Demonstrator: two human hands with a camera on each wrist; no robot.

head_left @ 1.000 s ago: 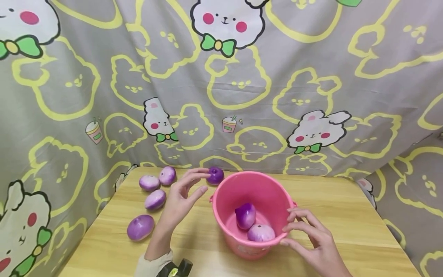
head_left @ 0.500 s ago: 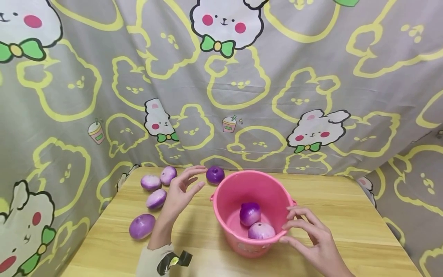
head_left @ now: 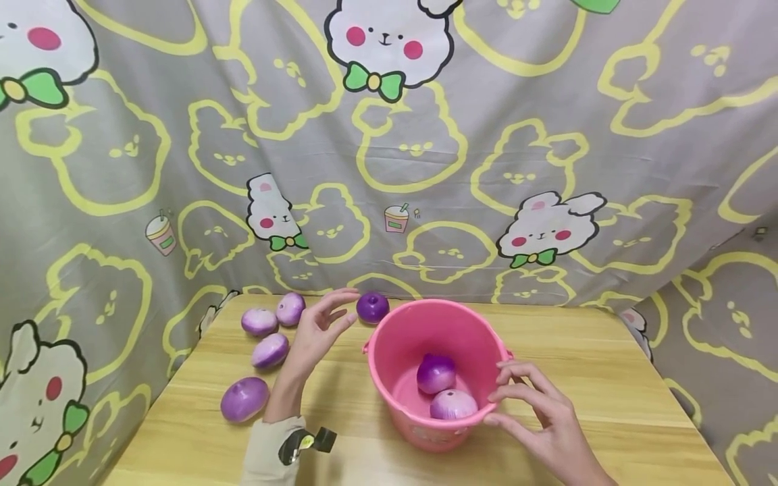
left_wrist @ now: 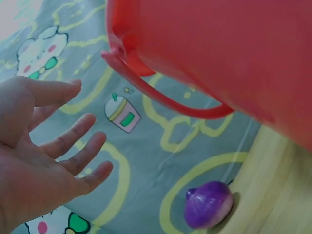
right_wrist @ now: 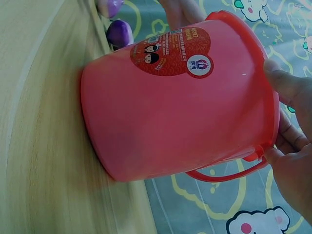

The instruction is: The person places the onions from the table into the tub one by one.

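A pink bucket (head_left: 389, 358) stands upright on the wooden table, with two purple onions inside: a darker one (head_left: 435, 375) and a paler one (head_left: 454, 405). My right hand (head_left: 543, 415) pinches the bucket's rim on its right side, thumb and fingers at the edge in the right wrist view. To the left of the bucket, my left hand (head_left: 316, 337) hovers with relaxed, spread fingers and nothing in them. Just beyond its fingertips a dark purple onion (head_left: 373, 308) sits near the table's back edge. The bucket's handle (left_wrist: 170, 105) hangs down behind it in the left wrist view.
On the left part of the table (head_left: 182, 432) lie several more onions: a pale pair (head_left: 259, 322) at the back, another (head_left: 270, 351) beside my left wrist, and a purple one (head_left: 244, 399) nearer. A patterned curtain (head_left: 425, 169) hangs behind the table.
The darker onion inside the bucket has rolled slightly, its tip turning from left to upward. My left hand has drawn back a little from the onion at the back. My right hand stays at the rim.
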